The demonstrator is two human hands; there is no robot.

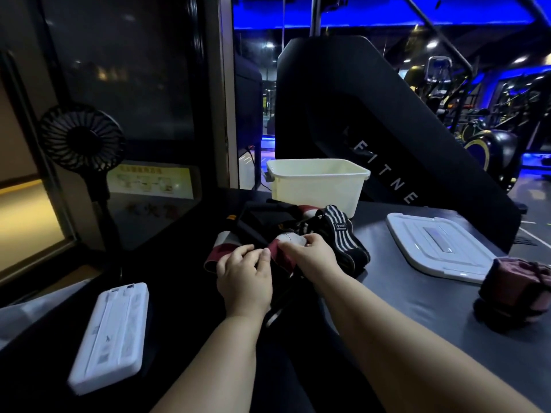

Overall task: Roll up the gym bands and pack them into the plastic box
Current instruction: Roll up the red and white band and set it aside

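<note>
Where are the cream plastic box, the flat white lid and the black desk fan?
cream plastic box (316,193): head view, on its front wall.
flat white lid (417,234): head view, on its ribbed top.
black desk fan (82,138): head view, at the middle of its grille.

**Dim gym under blue light**

The scene is dark and murky overall. Saturated blue light (387,16) spills from the ceiling at the back, dotted with white lamp glare. A warm yellow panel (26,216) glows at the left edge. The plastic box (316,189) and lid (438,248) are brightest. The bench (432,296) has a grey sheen on the right and sinks to black on the left. The left grip (244,275) and right grip (310,251), holding the maroon band (283,259), are softly lit. The fan (82,137) is a silhouette. Edges bow and blur.
</note>
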